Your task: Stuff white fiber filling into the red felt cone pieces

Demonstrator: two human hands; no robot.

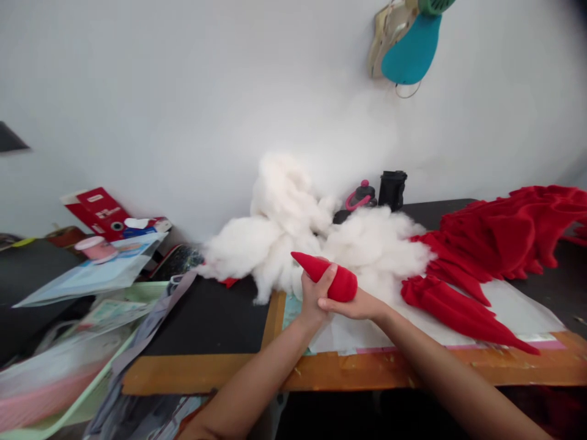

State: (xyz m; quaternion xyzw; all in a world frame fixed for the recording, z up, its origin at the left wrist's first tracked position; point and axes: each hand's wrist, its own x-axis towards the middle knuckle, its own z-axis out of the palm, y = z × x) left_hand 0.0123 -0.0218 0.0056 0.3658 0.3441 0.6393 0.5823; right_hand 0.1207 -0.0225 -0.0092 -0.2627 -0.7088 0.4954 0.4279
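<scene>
teal fan [413,52] on wall | black bottle [392,189] by wall | pink spool [96,249] left | red box [98,212]

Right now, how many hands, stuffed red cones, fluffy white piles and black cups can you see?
hands: 2, the left hand and right hand, both gripping the cone
stuffed red cone: 1
fluffy white pile: 1
black cup: 1
Total: 5

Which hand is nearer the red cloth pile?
Right. The right hand grips the stuffed cone on the side toward the red cloth pile; the left hand grips it farther left.
</scene>
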